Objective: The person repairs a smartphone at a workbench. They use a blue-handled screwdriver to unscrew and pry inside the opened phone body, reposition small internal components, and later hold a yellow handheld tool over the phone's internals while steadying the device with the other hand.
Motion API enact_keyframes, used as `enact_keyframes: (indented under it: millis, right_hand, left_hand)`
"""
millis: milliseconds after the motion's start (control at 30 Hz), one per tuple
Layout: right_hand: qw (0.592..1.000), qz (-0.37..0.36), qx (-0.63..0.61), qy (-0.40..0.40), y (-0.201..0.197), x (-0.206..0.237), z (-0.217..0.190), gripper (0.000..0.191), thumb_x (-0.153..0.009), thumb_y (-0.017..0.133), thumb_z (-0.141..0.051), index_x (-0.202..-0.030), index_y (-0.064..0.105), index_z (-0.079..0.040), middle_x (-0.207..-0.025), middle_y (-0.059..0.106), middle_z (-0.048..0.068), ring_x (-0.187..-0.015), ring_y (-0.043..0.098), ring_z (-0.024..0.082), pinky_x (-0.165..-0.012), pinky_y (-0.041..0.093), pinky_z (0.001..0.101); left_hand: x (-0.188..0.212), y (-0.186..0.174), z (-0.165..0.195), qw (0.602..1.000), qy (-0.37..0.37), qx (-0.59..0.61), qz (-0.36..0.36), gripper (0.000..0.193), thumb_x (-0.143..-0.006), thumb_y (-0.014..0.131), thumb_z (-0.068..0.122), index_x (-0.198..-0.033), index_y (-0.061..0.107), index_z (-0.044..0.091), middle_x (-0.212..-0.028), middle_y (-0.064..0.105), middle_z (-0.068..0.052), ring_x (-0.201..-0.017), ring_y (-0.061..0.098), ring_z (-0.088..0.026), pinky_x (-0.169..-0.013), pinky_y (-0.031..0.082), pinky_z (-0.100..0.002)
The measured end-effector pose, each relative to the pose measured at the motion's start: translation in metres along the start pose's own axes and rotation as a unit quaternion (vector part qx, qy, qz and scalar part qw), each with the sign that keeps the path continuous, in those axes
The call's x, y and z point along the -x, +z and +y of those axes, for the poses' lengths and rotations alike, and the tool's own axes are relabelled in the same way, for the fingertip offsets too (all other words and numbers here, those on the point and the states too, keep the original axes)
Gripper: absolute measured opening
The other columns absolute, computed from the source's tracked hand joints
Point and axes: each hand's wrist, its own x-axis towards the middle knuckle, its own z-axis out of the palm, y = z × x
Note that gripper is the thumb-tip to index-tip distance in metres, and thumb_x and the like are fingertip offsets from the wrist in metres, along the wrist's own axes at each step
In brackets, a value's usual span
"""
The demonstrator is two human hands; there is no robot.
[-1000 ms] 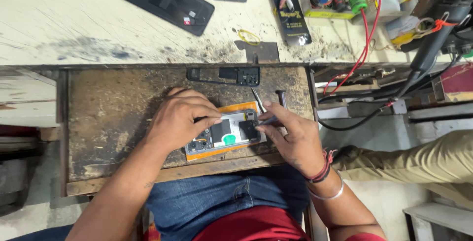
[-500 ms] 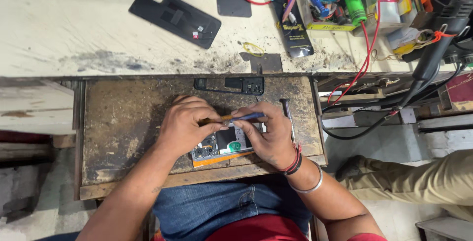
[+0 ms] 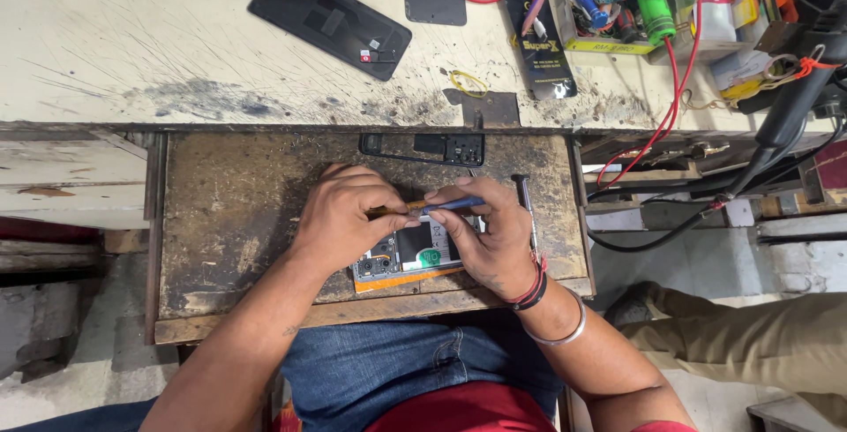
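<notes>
An opened phone [image 3: 408, 254] lies on the pull-out wooden tray [image 3: 229, 211], near the person's lap. The left hand [image 3: 346, 218] presses down on its left end; the right hand [image 3: 490, 234] pinches a blue-handled screwdriver [image 3: 448, 206] laid almost flat above it — likely the screw-working step. Next calls for a steady tip and a firmly pinned phone.
</notes>
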Motion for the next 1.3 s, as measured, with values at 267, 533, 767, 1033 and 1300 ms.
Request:
enact_keyframes:
  millis: [267,533,767,1033,1300]
  right_hand:
    - [0.999,-0.003,0.031,-0.029,-0.002,0.0,-0.001,0.052,-0.095,0.075,0.005,-0.133,0.042,-0.008,-0.105,0.076,0.014,-0.102,0.079,0.025,-0.087,0.062,0.0328]
    - [0.997,-0.003,0.068,-0.031,-0.003,-0.004,-0.004,0.048,-0.092,0.076,0.004,-0.127,0.046,-0.01,-0.103,0.076,0.015,-0.099,0.077,0.026,-0.089,0.061,0.0345]
    - [0.993,0.052,-0.058,0.09,-0.034,0.034,-0.001,0.047,-0.115,0.064,0.0,-0.145,0.029,-0.008,-0.11,0.072,0.018,-0.104,0.075,0.024,-0.098,0.061,0.0315]
    - [0.994,0.031,0.063,0.088,-0.073,0.073,-0.002,0.056,-0.107,0.07,0.001,-0.15,0.035,-0.005,-0.1,0.07,0.02,-0.092,0.075,0.025,-0.086,0.062,0.0314]
    - [0.994,0.007,0.072,0.088,-0.068,0.082,-0.003,0.054,-0.102,0.072,0.009,-0.145,0.041,-0.004,-0.101,0.071,0.019,-0.095,0.076,0.023,-0.083,0.063,0.0294]
  left_hand:
    - [0.002,0.003,-0.001,1.0,-0.019,-0.004,-0.003,0.024,-0.067,0.091,0.031,-0.076,0.079,0.013,-0.076,0.074,0.0,-0.081,0.07,-0.02,-0.084,0.05,-0.04]
    - [0.001,0.003,-0.003,1.0,-0.02,0.011,-0.002,0.036,-0.066,0.092,0.037,-0.09,0.08,0.013,-0.094,0.076,-0.003,-0.095,0.072,-0.021,-0.09,0.052,-0.039]
    - [0.007,0.002,-0.007,0.999,0.0,-0.001,-0.042,0.06,-0.062,0.093,0.043,-0.112,0.079,0.013,-0.115,0.077,-0.003,-0.113,0.067,-0.024,-0.1,0.047,-0.043]
    - [0.012,0.008,-0.014,0.997,0.028,-0.035,-0.067,0.045,-0.066,0.093,0.042,-0.103,0.082,0.018,-0.114,0.077,0.002,-0.117,0.063,-0.019,-0.1,0.039,-0.042]
    - [0.014,0.013,-0.015,0.996,0.015,-0.04,-0.073,0.045,-0.066,0.093,0.045,-0.103,0.083,0.021,-0.112,0.078,0.004,-0.117,0.062,-0.018,-0.101,0.037,-0.041]
